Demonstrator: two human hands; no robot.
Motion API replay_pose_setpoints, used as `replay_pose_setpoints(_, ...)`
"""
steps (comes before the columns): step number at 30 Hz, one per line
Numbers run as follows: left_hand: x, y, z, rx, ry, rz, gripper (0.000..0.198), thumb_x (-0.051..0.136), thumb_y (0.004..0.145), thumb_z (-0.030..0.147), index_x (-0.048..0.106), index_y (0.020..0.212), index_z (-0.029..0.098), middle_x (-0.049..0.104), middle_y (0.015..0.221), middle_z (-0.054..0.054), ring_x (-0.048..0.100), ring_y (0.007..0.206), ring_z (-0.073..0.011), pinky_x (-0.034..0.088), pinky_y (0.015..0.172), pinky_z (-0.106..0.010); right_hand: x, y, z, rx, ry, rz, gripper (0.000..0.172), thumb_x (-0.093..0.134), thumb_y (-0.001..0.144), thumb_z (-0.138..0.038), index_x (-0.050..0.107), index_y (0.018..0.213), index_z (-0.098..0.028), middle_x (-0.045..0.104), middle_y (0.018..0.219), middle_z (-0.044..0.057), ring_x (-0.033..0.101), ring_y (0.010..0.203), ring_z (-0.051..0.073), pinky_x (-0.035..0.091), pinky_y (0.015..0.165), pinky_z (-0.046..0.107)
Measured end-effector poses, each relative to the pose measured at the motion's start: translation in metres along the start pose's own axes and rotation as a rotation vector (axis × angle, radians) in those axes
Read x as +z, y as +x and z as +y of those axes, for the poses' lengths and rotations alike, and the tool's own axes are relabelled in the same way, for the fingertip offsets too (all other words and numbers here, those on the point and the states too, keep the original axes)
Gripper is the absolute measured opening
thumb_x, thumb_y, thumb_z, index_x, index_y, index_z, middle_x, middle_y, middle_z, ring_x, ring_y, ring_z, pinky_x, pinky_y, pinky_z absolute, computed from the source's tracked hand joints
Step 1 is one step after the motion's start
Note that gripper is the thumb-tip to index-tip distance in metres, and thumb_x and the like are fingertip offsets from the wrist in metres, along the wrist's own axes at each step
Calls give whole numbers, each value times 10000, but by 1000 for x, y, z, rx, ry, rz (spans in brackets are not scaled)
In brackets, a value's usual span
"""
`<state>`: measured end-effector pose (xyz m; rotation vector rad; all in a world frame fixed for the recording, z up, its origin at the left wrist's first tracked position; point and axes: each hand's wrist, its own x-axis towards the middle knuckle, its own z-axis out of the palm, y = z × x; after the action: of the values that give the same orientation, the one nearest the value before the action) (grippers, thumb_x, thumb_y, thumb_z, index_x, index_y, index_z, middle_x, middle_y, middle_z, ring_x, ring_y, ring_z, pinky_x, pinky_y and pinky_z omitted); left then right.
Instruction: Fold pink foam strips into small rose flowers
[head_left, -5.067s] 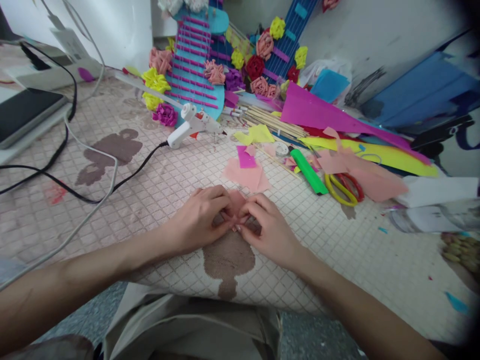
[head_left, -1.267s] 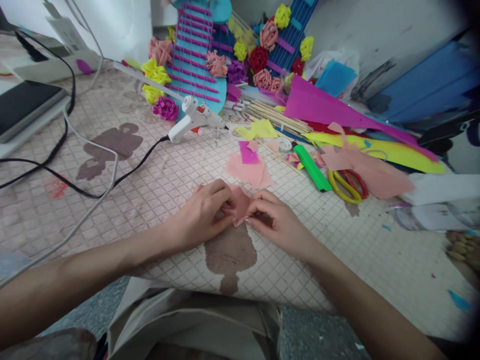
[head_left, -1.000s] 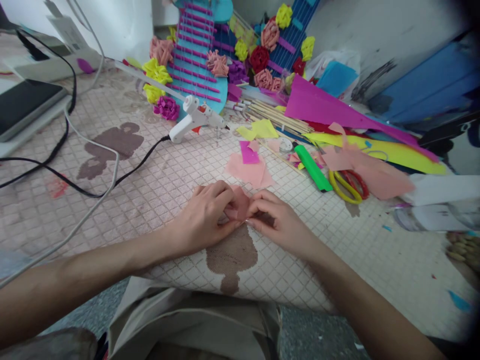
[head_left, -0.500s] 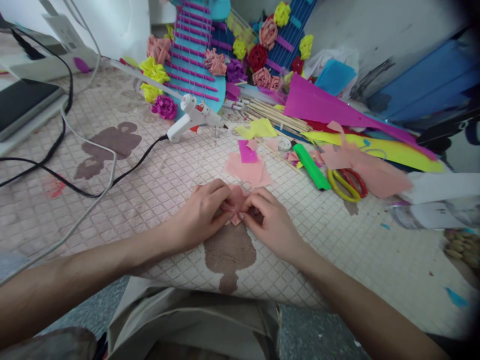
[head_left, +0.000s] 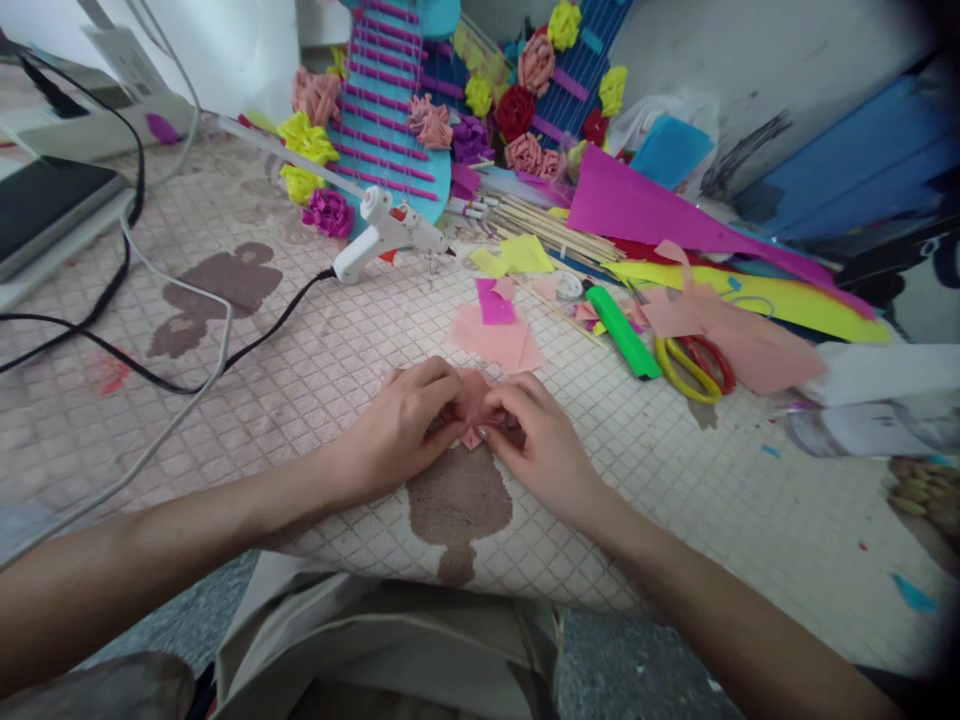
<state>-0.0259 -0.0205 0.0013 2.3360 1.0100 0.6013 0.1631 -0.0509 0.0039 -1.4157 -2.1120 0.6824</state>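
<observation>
Paper piece (head_left: 474, 390), pink and gathered, sits just below frame centre; left hand (head_left: 411, 418) and right hand (head_left: 541, 440) each pinch a side of it between thumb and fingers. Best: press folds evenly, keep both sides matched, go gently, since it likely tears if tugged.

L arm (head_left: 165, 550) bare, runs in from lower L edge at a shallow diag.; R arm (head_left: 720, 590) also bare, steeper, from lower R. L wrist (head_left: 330, 475) & R wrist (head_left: 611, 515) approx. straight. L hand (head_left: 409, 425) back up, knuckles bent; R hand (head_left: 544, 450) roughly mirrors it. L fingers (head_left: 439, 385) curled in, pinching w/ L thumb (head_left: 442, 440); R fingers (head_left: 521, 397) ditto w/ R thumb (head_left: 501, 452). Thumb tips close, slight gap btwn.
</observation>
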Motion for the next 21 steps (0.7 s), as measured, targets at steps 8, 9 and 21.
replay_pose_setpoints(8, 1, 1, 0, -7, -17, 1, 37, 571, 848, 131, 597, 831, 150, 543, 929, -50, 527, 902, -194, 407, 798, -360, 0, 0, 1, -15, -10, -40, 75, 600, 818, -149, 550, 838, -202, 523, 916, 35, 532, 906, 191, 438, 812, 369)
replay_pose_setpoints(9, 2, 1, 0, -8, -16, 2, 37, 572, 845, 127, 597, 830, 150, 544, 929, -49, 529, 898, -192, 405, 797, -361, -1, 0, 1, -15, -11, -51, 85, 607, 811, -152, 551, 848, -203, 521, 923, 35, 532, 918, 194, 438, 821, 374)
replay_pose_setpoints(21, 2, 0, 0, 9, -17, 15, 45, 569, 832, 111, 590, 829, 150, 543, 923, -47, 530, 890, -188, 410, 786, -350, -11, 0, -2, -17, 12, -134, 139, 647, 815, -262, 543, 893, -213, 520, 970, 40, 524, 954, 203, 436, 843, 383)
